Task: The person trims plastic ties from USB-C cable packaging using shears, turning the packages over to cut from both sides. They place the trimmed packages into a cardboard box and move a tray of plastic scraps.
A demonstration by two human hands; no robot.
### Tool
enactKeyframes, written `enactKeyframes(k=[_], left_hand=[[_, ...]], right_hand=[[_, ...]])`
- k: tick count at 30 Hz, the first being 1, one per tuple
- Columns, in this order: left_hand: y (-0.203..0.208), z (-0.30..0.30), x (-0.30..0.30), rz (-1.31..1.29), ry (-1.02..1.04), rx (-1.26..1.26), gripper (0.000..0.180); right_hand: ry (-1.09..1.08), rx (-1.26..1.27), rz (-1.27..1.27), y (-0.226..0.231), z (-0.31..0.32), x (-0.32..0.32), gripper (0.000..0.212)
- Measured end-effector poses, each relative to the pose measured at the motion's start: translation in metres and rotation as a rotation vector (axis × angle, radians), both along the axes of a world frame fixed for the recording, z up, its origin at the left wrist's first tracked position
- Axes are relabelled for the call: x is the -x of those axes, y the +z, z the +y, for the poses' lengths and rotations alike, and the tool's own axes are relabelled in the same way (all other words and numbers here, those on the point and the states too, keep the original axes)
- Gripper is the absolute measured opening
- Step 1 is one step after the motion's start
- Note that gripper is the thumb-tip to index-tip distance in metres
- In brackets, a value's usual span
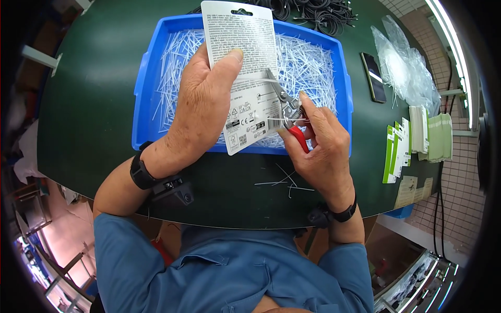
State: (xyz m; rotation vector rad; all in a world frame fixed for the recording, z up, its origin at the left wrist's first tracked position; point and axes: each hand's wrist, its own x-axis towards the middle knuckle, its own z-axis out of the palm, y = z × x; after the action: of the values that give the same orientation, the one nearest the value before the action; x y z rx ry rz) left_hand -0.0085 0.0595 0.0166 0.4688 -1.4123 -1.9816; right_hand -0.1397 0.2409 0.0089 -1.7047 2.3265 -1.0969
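My left hand (201, 104) holds a white printed packaging card (240, 31) upright, its thumb on the front and its fingers behind. A hang hole is cut near the card's top edge. In my right hand (329, 146) is a pair of diagonal cutters (297, 136) with red handles and a spring. Their jaws lie against the card's right side, by a thin white cable tie (254, 79) that crosses it. Another white strip sticks out near my right fingers. Behind the card, a blue tray (142, 99) is full of white cable ties (308, 57).
Several loose white ties (292, 183) lie on the dark green table (83, 115) before me. Coiled black cables (326, 15) rest beyond the tray. To the right are a phone (372, 78), clear plastic bags (404, 68), green-and-white cards (396, 148) and stacked cards (439, 138).
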Motion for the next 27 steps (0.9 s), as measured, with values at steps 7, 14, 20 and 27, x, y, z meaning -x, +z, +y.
enactKeyframes(k=[7, 14, 20, 27], left_hand=[[0.002, -0.018, -0.003, 0.033, 0.101, -0.025, 0.038], [0.003, -0.013, 0.004, 0.071, 0.217, -0.102, 0.034], [0.001, -0.011, 0.005, 0.089, 0.187, -0.098, 0.034], [0.001, -0.003, 0.002, 0.14, 0.195, -0.174, 0.036]], right_hand=[[0.1, -0.059, -0.091, 0.008, 0.004, -0.002, 0.07], [0.122, -0.042, -0.081, 0.008, 0.005, -0.002, 0.071], [0.133, -0.02, -0.035, 0.008, 0.003, -0.005, 0.073], [0.125, -0.014, 0.017, 0.008, 0.003, -0.007, 0.072]])
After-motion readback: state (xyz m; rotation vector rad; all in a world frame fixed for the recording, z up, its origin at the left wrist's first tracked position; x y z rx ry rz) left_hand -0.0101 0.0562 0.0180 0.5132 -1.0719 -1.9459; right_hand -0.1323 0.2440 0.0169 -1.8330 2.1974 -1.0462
